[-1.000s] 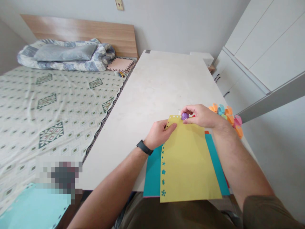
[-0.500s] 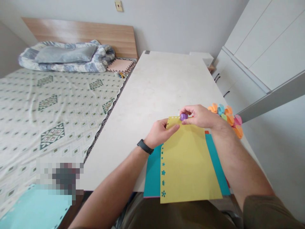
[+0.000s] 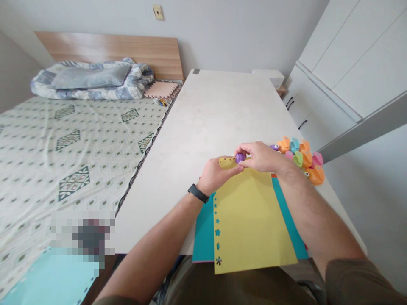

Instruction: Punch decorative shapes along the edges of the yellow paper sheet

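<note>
From my remote seat I had the wearer's two forearms reaching over the near end of the worktop [image 3: 216,110]; the left hand [image 3: 219,173] and the right hand [image 3: 262,156] met just above its near edge - close together, almost touching. The right grip was pressed together, thumb and fingers pinching a small purple craft punch [image 3: 240,158], mostly hidden by those fingers; that punch sat on the top corner of a yellow sheet [image 3: 248,224]. The left grip was closed too, curled around that same corner, so the corner strip stood lifted and bent away from the rest of the sheet; a black wristband [image 3: 198,193] circled the left wrist.

The yellow sheet lay tilted across a teal sheet [image 3: 203,233] at the near edge of the worktop, overhanging it; a line of small punched shapes - stars, a flower, a crown - ran down its left margin. A pile of craft punches [image 3: 300,154] in orange, teal and pink stood on the worktop just beyond the right hand; left of the worktop lay a bed [image 3: 38,169], with a rolled quilt [image 3: 92,80] beneath a headboard [image 3: 108,48] and a pink foam mat [image 3: 161,90]; white cabinets [image 3: 330,51] stood to its right.
</note>
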Motion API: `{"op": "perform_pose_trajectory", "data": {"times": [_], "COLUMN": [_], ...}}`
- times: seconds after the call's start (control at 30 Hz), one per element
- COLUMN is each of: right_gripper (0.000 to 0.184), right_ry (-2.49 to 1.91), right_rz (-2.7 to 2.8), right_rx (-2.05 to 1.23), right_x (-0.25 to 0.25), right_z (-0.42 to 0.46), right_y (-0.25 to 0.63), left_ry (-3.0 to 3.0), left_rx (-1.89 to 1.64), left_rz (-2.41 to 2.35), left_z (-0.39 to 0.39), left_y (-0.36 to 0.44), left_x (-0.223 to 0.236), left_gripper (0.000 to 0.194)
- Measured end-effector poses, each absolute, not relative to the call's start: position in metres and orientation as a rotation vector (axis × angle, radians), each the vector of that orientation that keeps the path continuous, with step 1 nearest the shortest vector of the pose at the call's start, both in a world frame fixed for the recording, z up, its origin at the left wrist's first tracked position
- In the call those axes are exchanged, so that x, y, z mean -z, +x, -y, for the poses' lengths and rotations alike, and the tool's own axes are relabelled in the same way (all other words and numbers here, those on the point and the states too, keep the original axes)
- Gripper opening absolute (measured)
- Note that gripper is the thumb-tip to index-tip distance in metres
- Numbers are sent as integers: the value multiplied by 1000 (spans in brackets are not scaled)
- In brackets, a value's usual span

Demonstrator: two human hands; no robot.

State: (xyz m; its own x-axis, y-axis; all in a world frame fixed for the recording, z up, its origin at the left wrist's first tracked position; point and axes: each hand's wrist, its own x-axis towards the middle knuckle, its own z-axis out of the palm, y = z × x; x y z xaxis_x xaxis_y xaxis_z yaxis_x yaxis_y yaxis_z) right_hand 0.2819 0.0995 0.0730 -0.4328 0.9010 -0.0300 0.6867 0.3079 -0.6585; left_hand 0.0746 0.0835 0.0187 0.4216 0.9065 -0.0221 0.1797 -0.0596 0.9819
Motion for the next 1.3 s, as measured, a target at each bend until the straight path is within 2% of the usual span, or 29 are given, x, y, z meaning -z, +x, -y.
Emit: {"op": "perform_pose_trajectory", "data": {"times": [0.57,0.73,1.0,1.3], "right_gripper": [23,22,24,27], "right_ry": [-1408,-1391,-1399,-1388], "right_rz": [2236,2208,2217,2220], "right_rx": [-853,-896,-905,-897], "right_x": [-67,-65,-69,-70], "right_z": [-101,-102,-101,-99], "right_y": [279,278,279,279], "left_ry": [1592,1586,1499,1511], "left_rx": [-869,-867,-845,-814], "left_rz": [-1090,-1001,-956,-1042], "left_z": [-84,-84,-83,-83], "left_y": [75,74,75,74], "left_x": [-5,-6,-9,-12], "left_gripper": [57,49,50,55]}}
